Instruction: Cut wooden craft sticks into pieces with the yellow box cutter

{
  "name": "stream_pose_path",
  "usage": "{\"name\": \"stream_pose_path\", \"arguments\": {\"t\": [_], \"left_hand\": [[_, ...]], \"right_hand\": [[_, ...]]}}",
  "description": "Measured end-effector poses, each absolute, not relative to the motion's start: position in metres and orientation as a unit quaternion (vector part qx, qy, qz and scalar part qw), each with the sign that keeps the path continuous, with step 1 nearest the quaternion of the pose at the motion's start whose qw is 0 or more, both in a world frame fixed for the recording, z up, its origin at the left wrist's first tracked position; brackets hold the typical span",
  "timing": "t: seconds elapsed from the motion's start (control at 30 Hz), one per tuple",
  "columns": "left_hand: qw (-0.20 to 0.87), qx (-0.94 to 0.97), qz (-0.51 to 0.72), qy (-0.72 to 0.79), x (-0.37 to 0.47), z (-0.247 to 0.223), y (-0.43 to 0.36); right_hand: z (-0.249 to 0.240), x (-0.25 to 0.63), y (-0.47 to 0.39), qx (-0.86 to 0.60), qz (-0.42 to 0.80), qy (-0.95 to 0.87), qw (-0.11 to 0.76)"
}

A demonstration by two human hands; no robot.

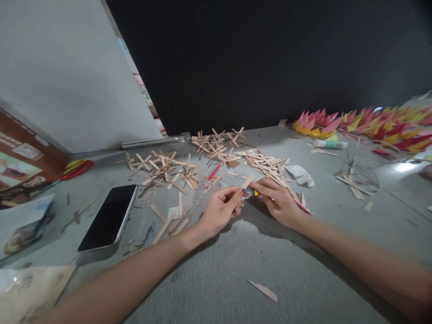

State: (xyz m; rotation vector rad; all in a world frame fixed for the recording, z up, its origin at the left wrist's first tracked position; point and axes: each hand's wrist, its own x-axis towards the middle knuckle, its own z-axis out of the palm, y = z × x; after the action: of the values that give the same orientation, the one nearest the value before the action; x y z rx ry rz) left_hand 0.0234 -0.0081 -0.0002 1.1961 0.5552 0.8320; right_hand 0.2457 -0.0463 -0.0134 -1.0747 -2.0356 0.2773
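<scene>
My left hand [224, 208] pinches a pale wooden stick [248, 182] that points up and to the right. Close beside it, my right hand [276, 201] is closed on a small tool [255, 193] with a yellow part and a grey metal end, which touches or nearly touches the stick; its shape is mostly hidden by the fingers. Beyond my hands lie a pile of loose sticks [266, 163] and several star shapes made of crossed sticks [164, 167]. A red tool with a clear part [213, 174] lies between them.
A black phone [110, 218] lies at the left, near a brown box [23, 157]. Pink, red and yellow pointed paper pieces [388, 128] and a glue stick [330, 144] are at the right. A crumpled white paper [300, 175] sits past my right hand. A stick piece [263, 290] lies in front.
</scene>
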Motion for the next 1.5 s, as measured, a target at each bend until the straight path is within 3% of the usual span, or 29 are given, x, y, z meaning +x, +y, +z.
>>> {"name": "stream_pose_path", "arguments": {"t": [0.7, 1.5], "left_hand": [[0.754, 0.506, 0.365, 0.202, 0.024, -0.013, -0.003], [0.732, 0.511, 0.379, 0.242, 0.025, -0.012, -0.003]], "right_hand": [[-0.016, 0.246, -0.044, -0.438, 0.117, -0.796, 0.401], [-0.014, 0.245, -0.044, -0.438, 0.102, -0.799, 0.399]]}}
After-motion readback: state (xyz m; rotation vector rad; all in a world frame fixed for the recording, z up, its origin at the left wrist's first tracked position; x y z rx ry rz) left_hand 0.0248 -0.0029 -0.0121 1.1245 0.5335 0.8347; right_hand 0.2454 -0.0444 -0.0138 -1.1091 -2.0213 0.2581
